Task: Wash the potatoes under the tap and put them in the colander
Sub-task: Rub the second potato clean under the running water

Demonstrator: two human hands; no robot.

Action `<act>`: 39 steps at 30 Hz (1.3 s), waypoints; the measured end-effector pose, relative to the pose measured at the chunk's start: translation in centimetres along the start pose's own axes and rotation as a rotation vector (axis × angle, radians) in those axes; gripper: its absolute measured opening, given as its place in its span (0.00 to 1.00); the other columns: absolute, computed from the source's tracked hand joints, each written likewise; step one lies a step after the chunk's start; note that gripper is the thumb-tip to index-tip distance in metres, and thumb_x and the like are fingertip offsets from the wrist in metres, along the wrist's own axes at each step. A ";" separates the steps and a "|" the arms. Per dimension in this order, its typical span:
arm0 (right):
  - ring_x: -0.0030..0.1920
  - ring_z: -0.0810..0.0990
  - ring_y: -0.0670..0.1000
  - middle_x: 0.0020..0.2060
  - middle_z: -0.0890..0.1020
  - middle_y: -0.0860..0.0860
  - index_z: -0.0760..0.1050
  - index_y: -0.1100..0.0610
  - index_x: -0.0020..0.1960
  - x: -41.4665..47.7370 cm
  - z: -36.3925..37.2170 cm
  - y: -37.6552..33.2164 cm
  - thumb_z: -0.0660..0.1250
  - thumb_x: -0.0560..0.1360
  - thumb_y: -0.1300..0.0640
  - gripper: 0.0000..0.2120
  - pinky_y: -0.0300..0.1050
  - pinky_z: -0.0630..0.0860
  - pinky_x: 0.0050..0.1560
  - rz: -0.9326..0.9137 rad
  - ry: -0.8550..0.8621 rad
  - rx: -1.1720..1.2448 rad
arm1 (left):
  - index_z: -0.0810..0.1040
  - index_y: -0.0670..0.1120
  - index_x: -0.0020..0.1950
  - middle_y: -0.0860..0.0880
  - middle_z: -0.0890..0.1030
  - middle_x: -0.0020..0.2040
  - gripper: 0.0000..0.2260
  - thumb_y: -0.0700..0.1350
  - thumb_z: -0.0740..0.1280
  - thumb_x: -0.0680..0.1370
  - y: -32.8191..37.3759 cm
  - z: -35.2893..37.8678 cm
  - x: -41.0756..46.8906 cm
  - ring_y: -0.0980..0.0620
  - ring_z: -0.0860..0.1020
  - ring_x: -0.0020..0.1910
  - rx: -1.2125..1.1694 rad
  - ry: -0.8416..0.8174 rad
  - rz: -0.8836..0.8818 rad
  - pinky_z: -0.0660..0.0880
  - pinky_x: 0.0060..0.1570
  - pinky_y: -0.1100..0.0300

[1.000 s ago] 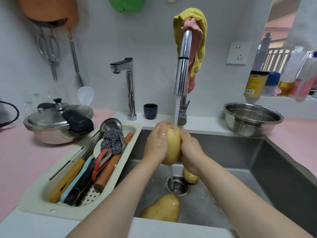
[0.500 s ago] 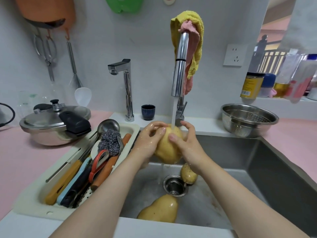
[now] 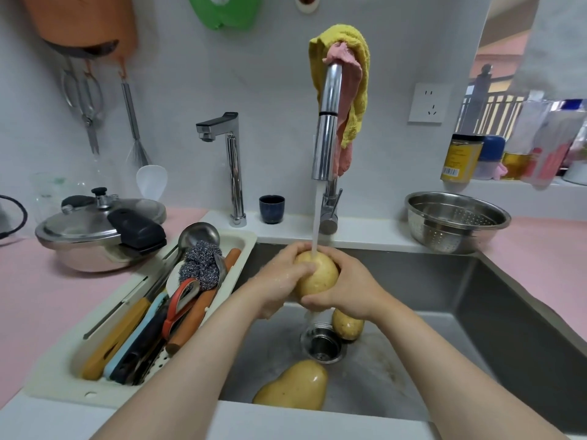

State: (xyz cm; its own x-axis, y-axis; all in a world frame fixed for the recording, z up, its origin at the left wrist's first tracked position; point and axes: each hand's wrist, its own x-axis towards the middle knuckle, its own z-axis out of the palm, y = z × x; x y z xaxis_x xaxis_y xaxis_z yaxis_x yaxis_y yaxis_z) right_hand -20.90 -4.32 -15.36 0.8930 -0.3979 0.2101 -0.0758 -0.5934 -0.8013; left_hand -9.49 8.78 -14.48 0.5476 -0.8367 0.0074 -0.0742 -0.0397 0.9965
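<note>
Presently left hand (image 3: 281, 282) and right hand (image 3: 347, 292) grip the seemingly upright yellow oval potato (image 3: 317, 277); perforated steel colander (image 3: 457, 219) stands rightward, past the steel sink's (image 3: 495, 300) far corner.

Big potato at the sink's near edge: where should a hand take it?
Likely from above, grip wrapped across the middle of the big potato: it lies flat on the sink floor, top exposed, near side behind the front rim, skin wet.

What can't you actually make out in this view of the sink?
All in the head view:
- held potato: sides covered by the left hand and right hand gripping it.
- small potato by the drain: top hidden behind the right hand.
- big potato: near end hidden by the sink rim.
- yellow jar: label too blurred to read.
</note>
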 end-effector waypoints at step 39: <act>0.59 0.79 0.41 0.62 0.77 0.39 0.70 0.33 0.66 0.3 1.0 -0.5 0.78 0.73 0.49 0.27 0.33 0.79 0.52 -0.098 0.137 0.164 | 0.78 0.66 0.65 0.51 0.78 0.67 0.12 0.55 0.61 0.84 0.2 0.4 0.2 0.49 0.78 0.63 0.006 0.197 0.117 0.80 0.58 0.52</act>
State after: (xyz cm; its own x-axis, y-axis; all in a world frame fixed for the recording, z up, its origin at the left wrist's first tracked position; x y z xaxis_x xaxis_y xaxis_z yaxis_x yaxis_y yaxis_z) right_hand -20.14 -3.47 -15.45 0.8232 -0.4417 0.3568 0.0915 -0.5169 -0.8512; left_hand -9.67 8.38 -14.36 0.6875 -0.7126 0.1399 -0.1511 0.0481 0.9873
